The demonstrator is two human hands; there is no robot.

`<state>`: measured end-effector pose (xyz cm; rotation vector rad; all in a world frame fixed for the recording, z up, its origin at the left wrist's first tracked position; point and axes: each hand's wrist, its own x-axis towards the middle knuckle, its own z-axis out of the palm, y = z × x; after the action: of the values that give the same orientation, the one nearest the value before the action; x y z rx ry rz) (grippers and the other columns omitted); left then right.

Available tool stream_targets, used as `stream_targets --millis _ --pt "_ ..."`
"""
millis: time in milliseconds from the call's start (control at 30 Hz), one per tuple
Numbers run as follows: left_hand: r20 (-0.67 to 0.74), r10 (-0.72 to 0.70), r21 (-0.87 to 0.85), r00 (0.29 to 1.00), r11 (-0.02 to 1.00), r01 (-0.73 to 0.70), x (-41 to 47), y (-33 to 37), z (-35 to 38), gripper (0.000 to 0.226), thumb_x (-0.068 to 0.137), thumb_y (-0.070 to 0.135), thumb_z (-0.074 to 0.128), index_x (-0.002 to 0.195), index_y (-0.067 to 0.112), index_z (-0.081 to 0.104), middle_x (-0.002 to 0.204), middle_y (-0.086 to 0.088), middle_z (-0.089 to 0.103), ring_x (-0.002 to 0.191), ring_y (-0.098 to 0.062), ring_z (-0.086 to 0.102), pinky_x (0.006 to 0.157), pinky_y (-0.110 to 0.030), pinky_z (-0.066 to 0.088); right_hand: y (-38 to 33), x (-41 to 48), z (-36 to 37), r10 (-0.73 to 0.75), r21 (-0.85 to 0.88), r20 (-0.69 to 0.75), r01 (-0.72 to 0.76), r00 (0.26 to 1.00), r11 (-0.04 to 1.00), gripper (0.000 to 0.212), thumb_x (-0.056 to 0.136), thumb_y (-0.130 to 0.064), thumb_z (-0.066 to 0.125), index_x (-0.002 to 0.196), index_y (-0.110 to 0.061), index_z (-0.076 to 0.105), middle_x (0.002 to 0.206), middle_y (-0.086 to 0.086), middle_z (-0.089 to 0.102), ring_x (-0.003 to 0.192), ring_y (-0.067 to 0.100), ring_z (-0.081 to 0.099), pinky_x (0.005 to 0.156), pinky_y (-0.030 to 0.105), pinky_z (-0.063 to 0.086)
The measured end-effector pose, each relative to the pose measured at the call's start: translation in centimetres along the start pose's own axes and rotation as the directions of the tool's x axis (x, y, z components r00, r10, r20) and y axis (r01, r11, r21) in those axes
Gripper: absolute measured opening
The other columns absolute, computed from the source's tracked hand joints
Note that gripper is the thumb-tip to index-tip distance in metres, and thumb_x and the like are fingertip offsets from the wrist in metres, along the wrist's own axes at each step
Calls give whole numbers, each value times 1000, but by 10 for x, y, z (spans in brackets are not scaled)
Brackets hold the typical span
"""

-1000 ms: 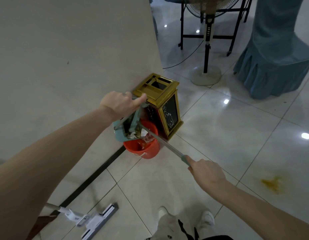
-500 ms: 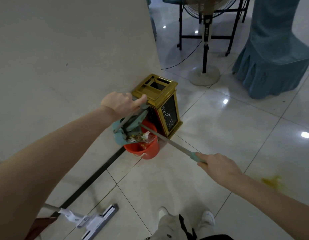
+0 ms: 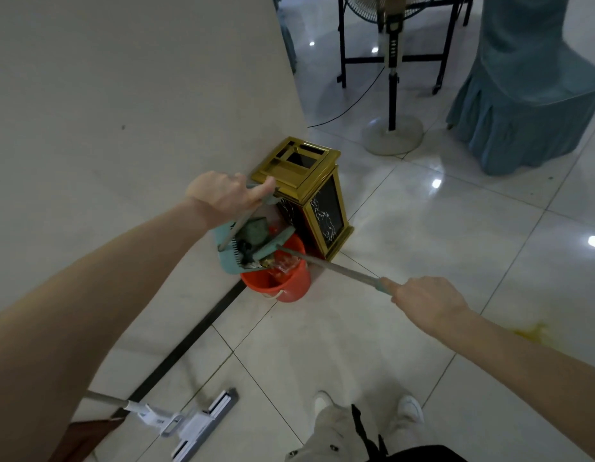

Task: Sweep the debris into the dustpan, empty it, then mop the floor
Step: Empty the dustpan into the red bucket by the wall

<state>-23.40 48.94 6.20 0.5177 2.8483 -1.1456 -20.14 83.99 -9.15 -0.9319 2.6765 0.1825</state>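
Change: the right hand (image 3: pixel 426 303) has shifted rightward and upward with the broom (image 3: pixel 336 266); the left hand (image 3: pixel 223 195) stays in place.
Mop (image 3: pixel 203 425): lies flat on the floor (image 3: pixel 422 228) beside the wall (image 3: pixel 123 95).
Right hand: fingers curled round the broom handle end.
Left hand: grips the dustpan handle.
Dustpan (image 3: pixel 229 265): tilted over the red bucket (image 3: pixel 289 286), with debris (image 3: pixel 284 261) at its lip and the broom head inside.
Gold bin (image 3: pixel 309 168): just behind the bucket, against the wall.

Left arm: my bare forearm reaches forward from the lower left, wrist straight.
Left hand (image 3: pixel 223 198): back up, fingers curled round the top of the thin grey metal dustpan handle (image 3: pixel 238 226), thumb stretched forward.
Right arm: bare, extended from the lower right.
Right hand (image 3: pixel 426 301): knuckles up, my fist grips the teal end of the long grey metal broom pole (image 3: pixel 339 270).
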Motion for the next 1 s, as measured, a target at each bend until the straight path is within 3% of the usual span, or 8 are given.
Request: stream_targets --millis 133,233,367,500,600,733,867,1000 --pt "-3 -13 11 1000 1000 13 -1 -1 4 47 100 44 19 142 29 8 82 -10 52 53 -24 46 48 -32 46 11 -11 3 27 -4 2 -27 1000 1000 37 103 -37 33 140 -34 31 64 -3 35 57 22 44 55 31 40" --pt "-7 9 40 1000 999 -8 0 2 5 46 101 41 25 141 28 6 81 -9 51 53 -24 48 47 -32 46 4 -15 7 43 45 -16 -42 999 998 39 103 -38 33 142 -36 28 64 -3 39 51 19 43 47 28 35" --pt "-16 43 18 999 999 -43 9 3 -4 46 95 47 11 137 28 4 84 -11 53 57 -26 54 49 -34 48 -10 -15 6 30 87 -70 -24 997 996 41 103 -36 36 142 -36 25 61 -4 42 45 14 39 39 27 28" --pt "10 78 43 997 996 -79 18 5 -13 49 102 31 34 134 28 -2 83 -12 52 55 -27 54 48 -35 49 -29 -4 -5 -6 15 -61 7 998 1000 55 98 -12 43 146 -30 22 59 -2 40 43 15 37 38 29 28" --pt "13 121 68 993 990 -121 21 3 -14 50 101 30 36 135 26 -1 80 -11 51 52 -24 50 45 -33 46 -28 1 -15 -56 -82 -38 53 998 995 64 91 0 44 149 -18 22 59 -2 39 43 15 35 36 31 24" --pt "-27 177 75 984 982 -175 17 0 -7 47 91 47 5 134 27 3 77 -11 52 49 -24 48 44 -33 46 -4 7 -25 -66 -172 -29 60 997 983 57 93 -2 41 146 -17 28 59 -2 33 45 18 34 41 31 27" --pt "-10 171 40 985 985 -171 14 0 0 47 92 46 7 135 30 2 79 -10 49 55 -26 54 49 -35 50 19 3 -28 -56 -205 -20 51 998 977 54 93 -3 40 143 -21 32 61 -2 30 61 24 44 55 32 37" --pt "34 185 45 982 981 -187 15 2 -2 44 100 35 26 135 29 0 79 -11 50 55 -25 53 51 -37 53 23 -4 -20 -32 -161 -26 27 999 987 48 97 -13 42 142 -27 31 62 -2 34 58 24 44 53 31 36"
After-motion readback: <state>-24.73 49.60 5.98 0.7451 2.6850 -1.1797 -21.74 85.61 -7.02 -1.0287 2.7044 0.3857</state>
